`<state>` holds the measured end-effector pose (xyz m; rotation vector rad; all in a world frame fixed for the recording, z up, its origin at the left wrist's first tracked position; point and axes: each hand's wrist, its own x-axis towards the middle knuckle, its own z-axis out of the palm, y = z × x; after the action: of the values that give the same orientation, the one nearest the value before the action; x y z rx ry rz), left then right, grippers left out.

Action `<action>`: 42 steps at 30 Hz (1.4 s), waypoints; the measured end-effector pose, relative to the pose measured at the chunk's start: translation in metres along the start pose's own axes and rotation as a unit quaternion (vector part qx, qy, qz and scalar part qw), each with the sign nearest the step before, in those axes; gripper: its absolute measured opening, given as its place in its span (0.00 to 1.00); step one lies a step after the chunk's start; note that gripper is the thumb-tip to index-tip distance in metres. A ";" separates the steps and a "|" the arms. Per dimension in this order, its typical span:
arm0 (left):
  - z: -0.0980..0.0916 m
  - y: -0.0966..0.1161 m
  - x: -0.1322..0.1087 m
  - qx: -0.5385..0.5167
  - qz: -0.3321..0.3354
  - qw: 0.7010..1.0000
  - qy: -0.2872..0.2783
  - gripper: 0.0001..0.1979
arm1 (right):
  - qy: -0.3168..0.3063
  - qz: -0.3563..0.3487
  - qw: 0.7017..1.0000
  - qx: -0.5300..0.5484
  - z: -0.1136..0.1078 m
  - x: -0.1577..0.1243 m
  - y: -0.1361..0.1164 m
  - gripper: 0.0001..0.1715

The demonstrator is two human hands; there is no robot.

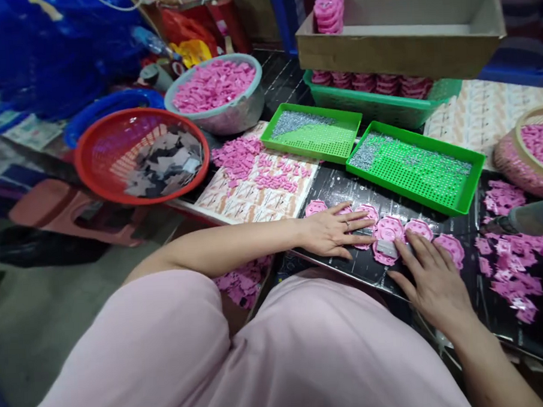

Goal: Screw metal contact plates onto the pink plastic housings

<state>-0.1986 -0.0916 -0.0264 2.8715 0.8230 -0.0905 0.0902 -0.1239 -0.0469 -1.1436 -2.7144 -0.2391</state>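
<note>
black bench (343, 188); green perforated tray (416, 167) at twelve o'clock; left grip (331, 231) released, lying flat on pink scalloped discs (388, 228); right grip (430, 280) released, fingertips on them.

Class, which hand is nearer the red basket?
Left. The left hand lies to the right of the red basket; the right hand lies farther right, beyond the left hand.

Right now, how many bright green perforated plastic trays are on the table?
2: one bright green perforated plastic tray on the left, another to its right; others may lie out of view.
</note>
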 end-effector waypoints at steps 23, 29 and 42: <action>0.013 0.011 -0.103 -0.009 -0.155 0.986 0.059 0.31 | 0.104 -0.019 0.986 0.130 -0.023 0.075 -0.005 0.20; 0.005 -0.009 -0.100 -0.012 -0.145 0.974 0.174 0.26 | 0.107 -0.030 0.992 0.060 -0.028 0.170 0.001 0.15; -0.029 -0.080 -0.058 -0.010 -0.318 0.938 0.135 0.16 | -0.062 0.034 0.997 0.023 -0.008 0.272 0.006 0.21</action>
<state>-0.2903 -0.0502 -0.0026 2.5055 1.7626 0.2433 -0.0913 0.0664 0.0245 -1.2752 -2.7641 -0.0979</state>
